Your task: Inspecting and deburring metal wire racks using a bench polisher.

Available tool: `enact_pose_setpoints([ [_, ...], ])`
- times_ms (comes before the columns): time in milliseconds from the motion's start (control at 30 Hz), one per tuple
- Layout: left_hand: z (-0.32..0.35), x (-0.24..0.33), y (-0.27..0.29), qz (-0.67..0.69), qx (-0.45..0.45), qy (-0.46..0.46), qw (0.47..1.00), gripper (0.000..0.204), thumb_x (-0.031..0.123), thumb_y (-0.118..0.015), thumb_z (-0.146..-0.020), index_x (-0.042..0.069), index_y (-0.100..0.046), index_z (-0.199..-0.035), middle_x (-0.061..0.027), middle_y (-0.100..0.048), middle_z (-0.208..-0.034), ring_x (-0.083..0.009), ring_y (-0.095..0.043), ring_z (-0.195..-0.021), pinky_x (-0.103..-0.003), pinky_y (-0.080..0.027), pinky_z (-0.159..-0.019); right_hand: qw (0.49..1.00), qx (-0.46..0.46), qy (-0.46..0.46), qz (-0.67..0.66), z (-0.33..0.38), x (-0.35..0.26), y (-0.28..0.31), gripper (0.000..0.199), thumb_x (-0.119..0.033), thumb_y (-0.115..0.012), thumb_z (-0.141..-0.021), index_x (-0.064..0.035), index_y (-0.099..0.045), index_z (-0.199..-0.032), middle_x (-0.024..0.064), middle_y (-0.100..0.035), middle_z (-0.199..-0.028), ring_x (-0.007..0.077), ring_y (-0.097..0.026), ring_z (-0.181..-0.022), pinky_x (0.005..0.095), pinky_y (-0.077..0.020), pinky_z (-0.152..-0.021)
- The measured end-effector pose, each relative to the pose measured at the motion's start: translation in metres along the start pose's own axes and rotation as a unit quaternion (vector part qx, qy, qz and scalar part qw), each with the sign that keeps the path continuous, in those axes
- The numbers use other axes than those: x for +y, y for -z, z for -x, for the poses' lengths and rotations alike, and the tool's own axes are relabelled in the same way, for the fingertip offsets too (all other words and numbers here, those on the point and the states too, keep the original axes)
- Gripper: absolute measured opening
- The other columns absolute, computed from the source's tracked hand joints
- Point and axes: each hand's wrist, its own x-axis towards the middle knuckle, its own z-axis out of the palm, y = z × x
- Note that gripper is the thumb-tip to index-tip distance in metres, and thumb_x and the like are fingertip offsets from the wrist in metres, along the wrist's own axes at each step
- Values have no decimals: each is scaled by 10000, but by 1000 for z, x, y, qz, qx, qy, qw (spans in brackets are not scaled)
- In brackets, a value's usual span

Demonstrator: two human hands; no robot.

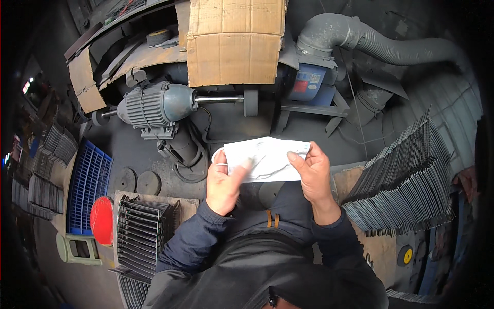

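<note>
A white folded face mask (272, 154) is stretched out between my two hands, above my lap. My left hand (222, 188) grips its left end, the thumb blurred across the front and a thin white loop showing beside the fingers. At the other end, my right hand (315, 177) pinches the upper right corner, thumb in front and fingers behind. Part of the mask's back is hidden from view.
A grey motor (154, 105) with a polishing wheel (250, 103) on its shaft stands ahead, below a cardboard sheet (234, 46). Stacked metal racks (404, 180) rise at right, more wire racks (139, 232) at left. A red round seat (102, 220) and blue crate (88, 188) lie farther left.
</note>
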Motion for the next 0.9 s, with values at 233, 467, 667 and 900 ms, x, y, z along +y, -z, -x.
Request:
enact_pose_setpoints([
  [233, -12, -4, -4, -137, 79, -27, 987, 334, -10, -769, -912, -39, -698, -1237, -103, -787, -1112, -149, -730, -1001, -297, -564, -907, 929, 30, 111, 352, -1, -6, -22, 199, -36, -795, -918, 11, -653, -1050, 82, -764, -1022, 142, -725, -933, 296, -566, -845],
  [467, -11, -18, -12, -193, 116, -59, 973, 304, 1, -797, -929, -43, -701, -1215, -92, -778, -1124, -138, -713, -994, -285, -554, -909, 929, 117, 173, 305, -11, 7, -36, 231, -127, -835, -923, -6, -660, -1012, 91, -753, -853, 130, -704, -783, 310, -549, -702],
  [667, -19, -7, -6, -252, 124, -88, 956, 147, 71, -736, -983, -24, -687, -1085, -69, -744, -855, -127, -680, -749, -283, -537, -678, 939, 88, 130, 304, -16, -2, -19, 174, -131, -774, -995, -7, -654, -1017, 8, -702, -843, 62, -608, -774, 262, -504, -691],
  [900, -19, 48, -8, -229, 48, -132, 963, 85, 22, -697, -989, -37, -688, -1049, -107, -657, -963, -145, -610, -836, -285, -492, -769, 950, 50, 169, 256, -12, -48, -29, 134, -118, -691, -1027, -2, -672, -962, 41, -654, -815, 74, -568, -748, 269, -465, -675],
])
